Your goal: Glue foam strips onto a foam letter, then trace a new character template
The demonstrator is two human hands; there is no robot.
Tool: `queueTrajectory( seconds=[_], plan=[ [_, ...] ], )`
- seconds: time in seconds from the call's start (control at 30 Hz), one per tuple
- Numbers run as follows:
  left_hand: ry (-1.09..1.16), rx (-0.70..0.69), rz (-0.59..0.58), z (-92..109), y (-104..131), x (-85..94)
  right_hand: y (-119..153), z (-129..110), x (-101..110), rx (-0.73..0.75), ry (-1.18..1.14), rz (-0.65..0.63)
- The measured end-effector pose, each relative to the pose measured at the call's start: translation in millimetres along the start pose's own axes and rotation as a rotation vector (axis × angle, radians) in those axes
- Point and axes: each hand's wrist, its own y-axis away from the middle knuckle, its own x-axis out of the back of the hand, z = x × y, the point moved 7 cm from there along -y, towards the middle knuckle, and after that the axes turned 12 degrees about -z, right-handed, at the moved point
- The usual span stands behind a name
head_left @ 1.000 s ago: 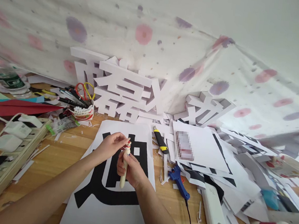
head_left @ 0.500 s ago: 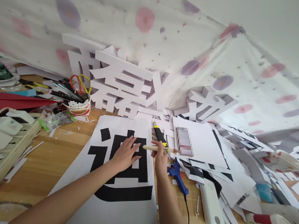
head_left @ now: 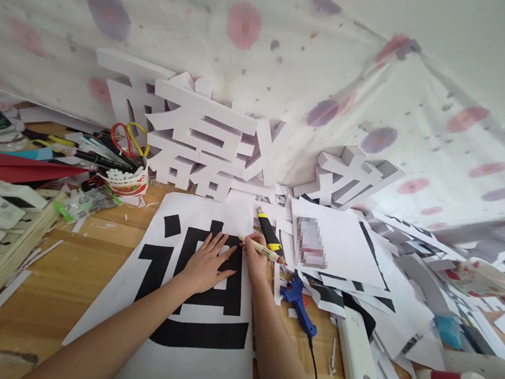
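While pinning the printed sheet [head_left: 191,365] to the tabletop [head_left: 94,252] with the left hand [head_left: 206,266] open flat, fingers fanned, and pinching the pen [head_left: 268,252] between curled fingers of the right hand [head_left: 254,264]: could skew the sheet through uneven pressure; could also knock the utility knife [head_left: 269,230], close beside the pen, or nudge the glue gun [head_left: 298,307] through sideways forearm travel.

Two hands [head_left: 205,267], one pen [head_left: 264,251], one cutter [head_left: 268,229] show.
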Motion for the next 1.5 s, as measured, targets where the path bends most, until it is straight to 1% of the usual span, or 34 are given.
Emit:
queueTrajectory(
  seconds=[0.07,0.2,0.37,0.63,0.77,0.87,1.07,1.33,1.5],
  plan=[
    [-0.007,-0.013,-0.014,-0.9,0.9,0.4,0.6,0.8,0.4,-0.021,0.025,-0.004],
    [-0.008,-0.002,-0.015,-1.7,1.1,0.6,-2.7,2.5,3.7,-0.046,0.067,0.045],
    [0.0,0.002,-0.014,-0.8,0.7,0.5,-5.0,-3.0,3.7,-0.032,0.157,0.088],
    [0.015,0.009,-0.03,0.4,0.3,2.8,-8.6,-8.5,-0.6,-0.037,0.212,0.085],
    [0.022,0.011,-0.022,0.1,0.4,4.4,-14.3,-9.6,-8.5,-0.029,0.235,0.042],
    [0.028,0.01,-0.02,-0.4,0.6,4.5,-16.6,-7.2,-12.0,-0.028,0.222,0.049],
    [0.027,0.009,-0.02,-0.2,0.3,4.1,-16.5,-0.8,-13.4,-0.002,0.232,0.059],
    [0.03,0.01,-0.014,-0.2,0.3,5.1,-15.5,-7.0,-14.1,-0.037,0.274,0.058],
    [0.026,0.015,-0.016,-0.9,0.6,4.3,-16.0,-6.5,-14.6,-0.039,0.286,0.059]
  ],
)
